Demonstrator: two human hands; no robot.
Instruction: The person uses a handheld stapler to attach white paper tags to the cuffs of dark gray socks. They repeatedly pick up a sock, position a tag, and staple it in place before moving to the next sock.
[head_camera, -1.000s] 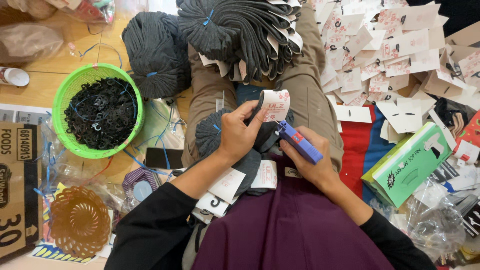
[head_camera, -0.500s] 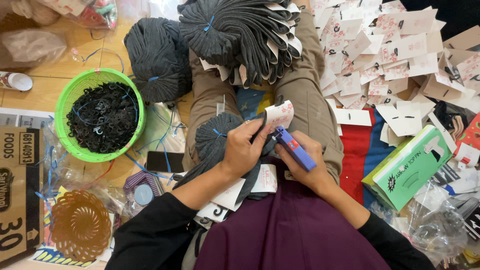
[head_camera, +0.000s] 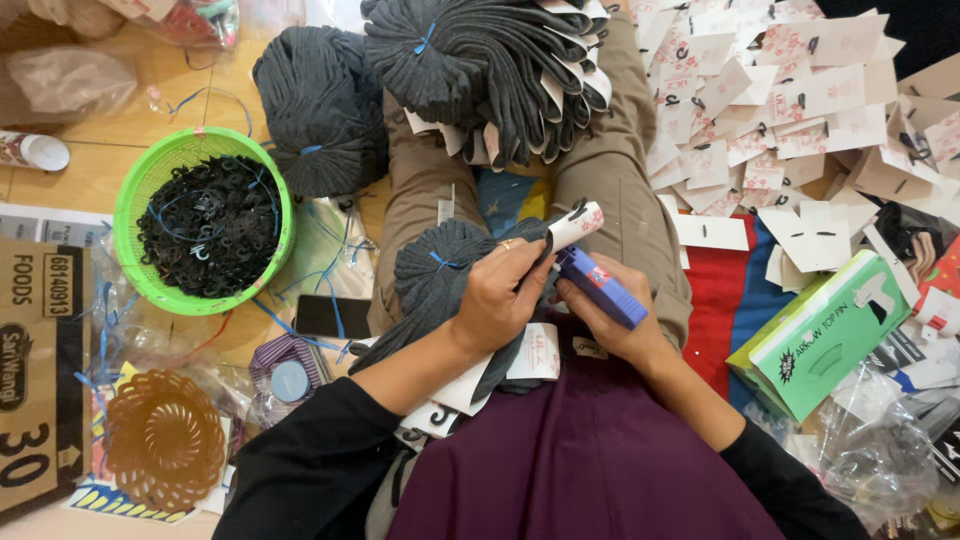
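Note:
My left hand (head_camera: 505, 300) pinches a dark grey sock (head_camera: 525, 235) with a white paper label (head_camera: 575, 224) folded over its top, held above my lap. My right hand (head_camera: 625, 325) grips a blue and purple tagging gun (head_camera: 600, 287), its tip pressed against the label. A tied bundle of grey socks (head_camera: 440, 265) rests on my left thigh, just beside the left hand. More labelled socks (head_camera: 470, 385) hang under my left forearm.
A green basket (head_camera: 135, 195) of black plastic hooks sits at the left, with a brown basket (head_camera: 165, 440) below it. Large sock bundles (head_camera: 480, 60) lie ahead on my knees. White card labels (head_camera: 790, 100) pile up at the right, near a green box (head_camera: 830, 335). A phone (head_camera: 335, 316) lies on the floor.
Both hands have shifted slightly right and up with the sock. The tagging gun's tip has closed in on the label.

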